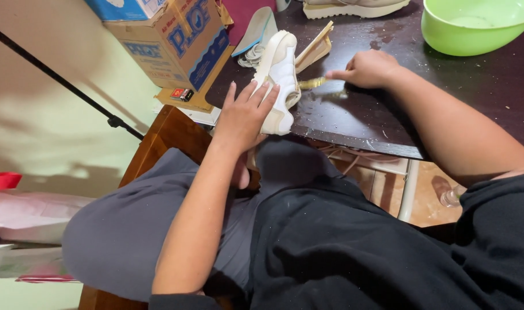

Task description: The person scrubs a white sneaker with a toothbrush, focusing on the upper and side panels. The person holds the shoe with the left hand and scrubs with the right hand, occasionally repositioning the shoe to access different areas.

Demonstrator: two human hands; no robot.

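Note:
A white and cream sneaker lies on its side at the near edge of a dark table. My left hand rests flat against the shoe's side, fingers spread, holding it steady. My right hand grips a small brush with a yellowish handle, and its bristle end touches the shoe's upper near the middle.
A green plastic basin stands at the table's back right. A second shoe, an insole and a wooden brush lie behind the sneaker. A cardboard box sits left. My lap fills the foreground.

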